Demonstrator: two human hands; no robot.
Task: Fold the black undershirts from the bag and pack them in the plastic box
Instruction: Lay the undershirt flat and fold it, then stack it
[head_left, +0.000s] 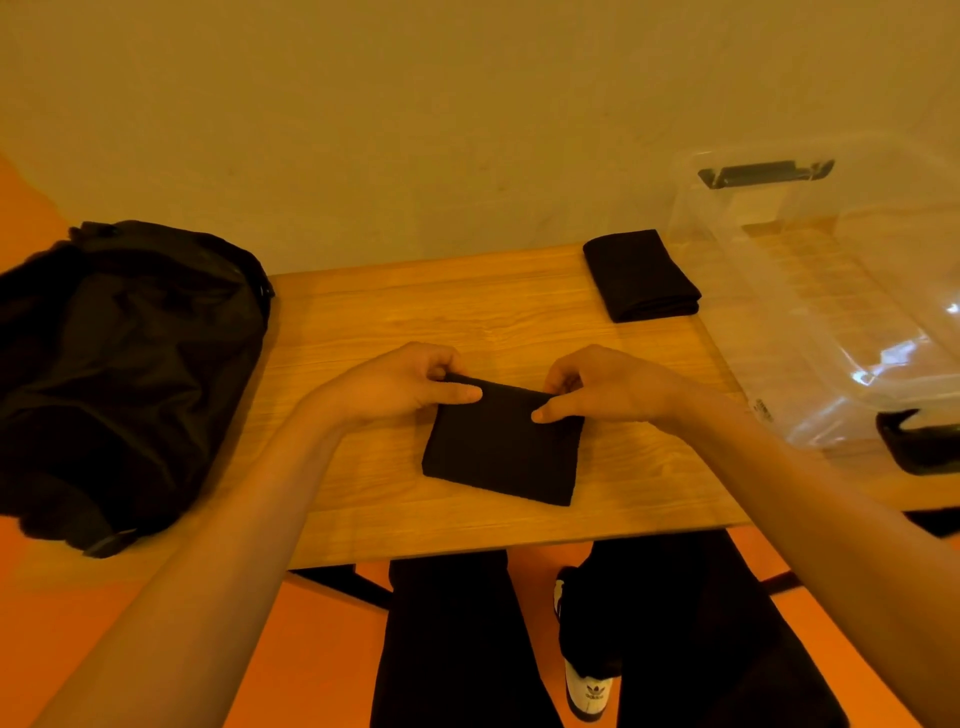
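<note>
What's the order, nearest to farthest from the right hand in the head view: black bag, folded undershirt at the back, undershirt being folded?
1. undershirt being folded: directly in front, its far edge pinched by the right hand.
2. folded undershirt: beyond the hand, toward the back right.
3. black bag: far left.

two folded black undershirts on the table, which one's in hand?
The centre undershirt: left hand and right hand pinch its far edge. The far undershirt lies untouched beside the plastic box.
</note>
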